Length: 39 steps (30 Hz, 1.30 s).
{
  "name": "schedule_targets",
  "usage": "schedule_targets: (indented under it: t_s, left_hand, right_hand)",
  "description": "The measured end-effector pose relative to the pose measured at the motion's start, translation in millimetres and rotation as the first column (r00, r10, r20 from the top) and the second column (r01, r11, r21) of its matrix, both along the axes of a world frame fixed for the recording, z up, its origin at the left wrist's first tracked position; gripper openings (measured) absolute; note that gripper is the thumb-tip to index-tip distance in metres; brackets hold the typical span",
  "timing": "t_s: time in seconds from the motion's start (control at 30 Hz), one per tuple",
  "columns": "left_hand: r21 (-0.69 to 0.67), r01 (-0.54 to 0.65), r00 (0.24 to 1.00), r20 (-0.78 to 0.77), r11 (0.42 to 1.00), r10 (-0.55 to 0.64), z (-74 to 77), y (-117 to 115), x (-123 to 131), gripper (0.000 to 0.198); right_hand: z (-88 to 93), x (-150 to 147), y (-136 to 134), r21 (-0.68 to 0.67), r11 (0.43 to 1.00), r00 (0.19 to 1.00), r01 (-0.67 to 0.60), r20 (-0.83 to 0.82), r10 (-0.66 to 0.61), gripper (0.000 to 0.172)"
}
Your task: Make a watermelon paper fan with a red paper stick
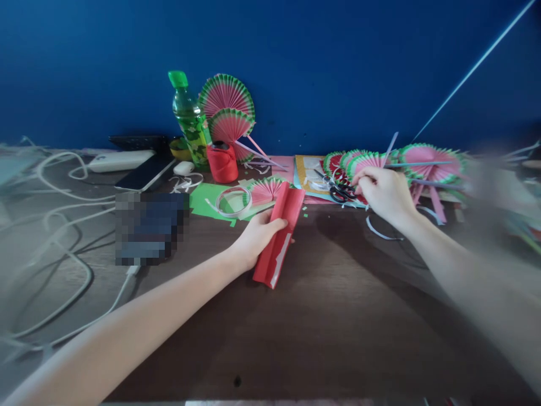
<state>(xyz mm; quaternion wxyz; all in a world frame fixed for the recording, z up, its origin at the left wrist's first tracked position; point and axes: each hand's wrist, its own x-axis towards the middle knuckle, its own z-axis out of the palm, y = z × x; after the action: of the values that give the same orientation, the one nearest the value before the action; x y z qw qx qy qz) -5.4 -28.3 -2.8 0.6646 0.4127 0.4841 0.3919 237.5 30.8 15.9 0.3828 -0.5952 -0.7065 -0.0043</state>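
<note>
My left hand (257, 239) is closed around a folded strip of red paper (291, 210), tilted above the table, with a torn whitish patch along its lower edge. To the right, my right hand (386, 192) is closed, its fingers curled together; whatever they hold, if anything, is hidden. Black-handled scissors (339, 193) lie just left of its fingertips. Beside and behind that hand are pleated paper fans in pink, red and green (429, 155). A roll of clear tape (234, 202) sits on a green paper sheet (200, 200) beyond my left hand.
At the back stand a green-capped bottle (190, 121), a red cup-like object (222, 163) and upright pleated fans (228, 96) against the blue wall. White cables (88, 270) and a pixelated dark device (152, 225) occupy the left. Paper scraps are scattered across the dark table (338, 327).
</note>
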Motion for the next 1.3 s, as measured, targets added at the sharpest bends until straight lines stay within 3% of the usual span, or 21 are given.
schedule_targets:
  t_s: [0.1,0.17,0.23,0.27,0.4,0.6,0.93,1.1,1.3]
  left_hand:
    - [0.058,-0.043,0.999,0.027,0.997,0.042,-1.4,-0.9,1.5,0.012]
    - [0.106,-0.069,0.996,0.055,0.992,0.063,-3.2,-0.8,2.1,0.01]
    - [0.152,-0.086,0.994,0.078,0.985,0.075,-5.5,-0.5,2.2,0.01]
    - [0.171,-0.093,0.993,0.084,0.981,0.08,-6.8,-0.5,2.2,0.011]
    - [0.21,-0.1,0.994,0.055,0.973,0.091,-10.0,-1.6,3.2,0.016]
    - [0.246,-0.102,0.991,-0.064,0.964,0.121,-8.7,-4.8,5.8,0.013]
    - [0.241,0.023,0.994,-0.107,0.97,0.003,-5.0,-5.4,2.5,0.02]
    - [0.259,0.041,0.986,-0.166,0.965,0.003,-6.9,-3.6,1.9,0.017]
    - [0.273,0.015,0.981,-0.189,0.962,0.039,-8.6,-3.8,2.9,0.017]
  right_hand:
    - [2.8,-19.5,-12.3,-0.143,0.973,0.981,-0.18,-0.1,0.167,0.019]
    - [2.8,-37.0,-25.7,-0.256,0.899,0.931,-0.355,-0.186,0.315,0.017]
    - [-1.4,-54.5,-40.7,-0.327,0.787,0.846,-0.523,-0.314,0.432,0.019]
    - [-5.1,-62.4,-47.8,-0.318,0.753,0.805,-0.576,-0.383,0.454,0.018]
    - [-25.7,-84.1,-67.2,-0.176,0.716,0.629,-0.675,-0.645,0.434,0.023]
    - [-42.8,-90.5,-69.9,-0.138,0.682,0.516,-0.718,-0.763,0.39,0.023]
    - [-41.7,-87.6,-66.9,-0.097,0.675,0.452,-0.731,-0.81,0.374,0.02]
    - [-43.4,-88.3,-66.8,-0.096,0.682,0.467,-0.725,-0.796,0.385,0.019]
    - [-44.6,-86.9,-69.5,-0.166,0.724,0.6,-0.67,-0.696,0.395,0.011]
